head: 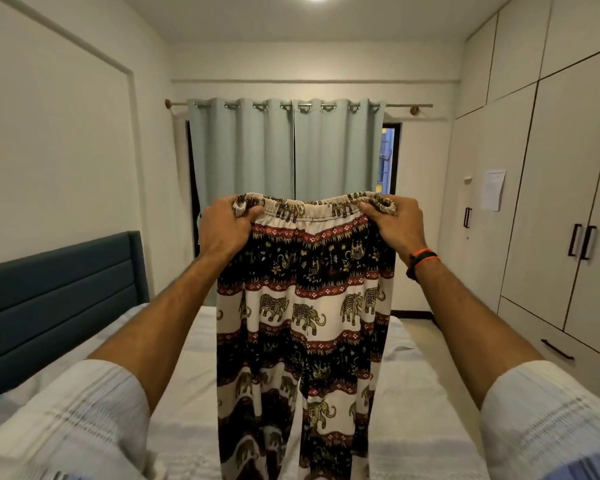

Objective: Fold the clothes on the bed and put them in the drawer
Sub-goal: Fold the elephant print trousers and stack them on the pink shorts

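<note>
The elephant-print trousers (302,306) hang full length in the air above the bed (406,403), held up by their elastic waistband (312,206), the two legs dropping straight down out of view at the bottom. The left hand (224,230) pinches one end of the waistband with fingers and thumb curled round the gathered cloth, and the right hand (394,225) does the same at the other end, so each grip is closed tight on fabric. The step in hand looks like squaring the garment before the first fold. To do it well, keep the waistband level and taut, let the legs hang free of twists, then bring one leg over the other and lay the trousers flat on the bed. The wardrobe (548,202) stands to the right of the bed, with a low drawer (534,334) at its foot.
</note>
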A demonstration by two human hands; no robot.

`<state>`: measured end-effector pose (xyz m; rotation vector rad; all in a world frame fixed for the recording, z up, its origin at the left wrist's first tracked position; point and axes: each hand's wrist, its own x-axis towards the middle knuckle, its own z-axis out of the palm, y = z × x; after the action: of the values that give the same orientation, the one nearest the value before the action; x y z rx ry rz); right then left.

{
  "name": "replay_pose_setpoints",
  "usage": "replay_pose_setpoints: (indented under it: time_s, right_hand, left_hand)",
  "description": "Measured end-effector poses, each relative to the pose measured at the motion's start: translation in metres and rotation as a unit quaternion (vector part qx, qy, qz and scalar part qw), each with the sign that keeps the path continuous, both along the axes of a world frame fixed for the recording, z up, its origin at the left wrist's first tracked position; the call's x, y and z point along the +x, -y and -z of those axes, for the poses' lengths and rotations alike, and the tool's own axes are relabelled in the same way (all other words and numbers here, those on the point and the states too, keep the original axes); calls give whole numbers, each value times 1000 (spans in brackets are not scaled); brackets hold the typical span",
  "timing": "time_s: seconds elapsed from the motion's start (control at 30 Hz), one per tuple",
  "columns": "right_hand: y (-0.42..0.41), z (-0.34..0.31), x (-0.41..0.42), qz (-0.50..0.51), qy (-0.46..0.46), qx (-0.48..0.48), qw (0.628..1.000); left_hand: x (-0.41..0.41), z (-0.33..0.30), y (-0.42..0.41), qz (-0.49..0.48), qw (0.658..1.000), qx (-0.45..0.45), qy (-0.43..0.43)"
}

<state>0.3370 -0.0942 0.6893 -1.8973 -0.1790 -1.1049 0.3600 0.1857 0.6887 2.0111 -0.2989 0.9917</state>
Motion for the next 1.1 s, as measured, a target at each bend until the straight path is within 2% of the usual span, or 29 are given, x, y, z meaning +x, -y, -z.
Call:
replay_pose_setpoints:
  time_s: [0.17,0.27,0.5,0.63,0.77,0.87,0.9,0.97,1.03,1.1]
  right_hand:
    - [2,-25,-2,-1,29,5,1000]
    - [5,-20,-3,-8,15,0,1000]
    - [14,48,0,-52,-98,-11,994]
    - [20,82,-2,-121,-157,29,980]
    - [25,104,-11,-216,-211,112,947]
    - [31,115,-16,-317,-270,169,893]
    - [30,119,-15,-318,-289,168,887]
    - [21,129,-9,-221,-327,120,911]
    - [0,137,-5,-53,-360,21,931]
    - [-25,148,-8,27,-365,-29,930]
  left_hand:
    - [1,-25,1,5,1000,-15,10]
    - [-2,-18,2,21,999,-24,-7]
    - [0,56,1,76,988,-43,-127]
    - [3,94,-5,113,974,-57,-190]
    - [-11,111,-13,206,937,-137,-248]
    - [-19,115,-21,286,871,-213,-338]
    - [-16,120,-24,292,851,-231,-370]
    - [-5,134,-24,228,843,-245,-421]
    - [5,151,-19,92,885,-166,-424]
    - [0,164,-3,-13,916,-96,-390]
